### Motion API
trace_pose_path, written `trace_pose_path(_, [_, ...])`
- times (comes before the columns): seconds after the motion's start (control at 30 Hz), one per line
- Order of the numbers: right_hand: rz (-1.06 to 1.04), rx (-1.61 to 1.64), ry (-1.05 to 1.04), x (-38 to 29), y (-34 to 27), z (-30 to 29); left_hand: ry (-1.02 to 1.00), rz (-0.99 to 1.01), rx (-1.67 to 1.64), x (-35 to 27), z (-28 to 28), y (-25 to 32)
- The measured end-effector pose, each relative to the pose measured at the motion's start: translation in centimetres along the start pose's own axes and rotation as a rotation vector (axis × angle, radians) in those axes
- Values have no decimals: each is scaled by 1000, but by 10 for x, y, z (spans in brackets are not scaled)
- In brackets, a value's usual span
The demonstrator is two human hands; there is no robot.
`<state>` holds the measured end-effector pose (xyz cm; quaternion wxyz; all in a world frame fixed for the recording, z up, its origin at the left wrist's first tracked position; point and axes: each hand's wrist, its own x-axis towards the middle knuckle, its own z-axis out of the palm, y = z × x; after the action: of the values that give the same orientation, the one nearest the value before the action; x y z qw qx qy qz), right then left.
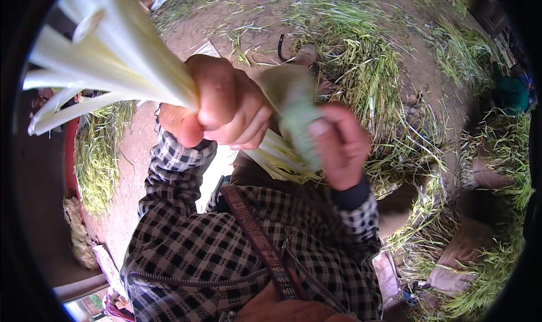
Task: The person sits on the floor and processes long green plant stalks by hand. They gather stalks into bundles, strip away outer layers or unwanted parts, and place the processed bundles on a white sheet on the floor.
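Observation:
My left hand [230,104] is closed around a bundle of pale white-yellow plant stalks [139,63]. Their thick, blurred ends fan out toward the upper left, close to the camera. Below my fist, thin yellowish strands [283,159] from the same side hang down over my lap. My right hand [345,144] pinches a soft-looking, light green thing [298,123] between thumb and fingers, beside those strands. Motion blur hides its edges, so I cannot tell whether it is cloth or something else.
Heaps of cut green stalks and leaves [368,68] cover the dirt floor [258,8] ahead and to the right. Another green pile [99,161] lies at the left, by a red edge [71,152]. A patterned strap [258,241] crosses my checked shirt [186,246].

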<state>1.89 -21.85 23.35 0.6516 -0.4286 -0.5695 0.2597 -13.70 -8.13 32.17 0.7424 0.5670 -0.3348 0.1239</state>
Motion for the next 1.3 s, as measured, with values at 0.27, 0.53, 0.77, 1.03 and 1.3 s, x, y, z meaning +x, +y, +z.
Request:
trace_pose_path(0.27, [217, -718, -632, -113, 116, 33, 123, 58, 60, -25, 1, 16])
trace_pose_path(0.53, [723, -1125, -1101, -204, 230, -88, 131, 147, 205, -57, 14, 57])
trace_pose_path(0.77, [395, -737, -7, -141, 141, -93, 126, 75, 250, -57, 26, 72])
trace_pose_path(1.03, [89, -483, 3, -69, 54, -26, 197, 88, 336, -62, 28, 67])
trace_pose_path(1.3, [-41, -417, -157, -71, 47, 26, 338, 144, 358, -72, 32, 54])
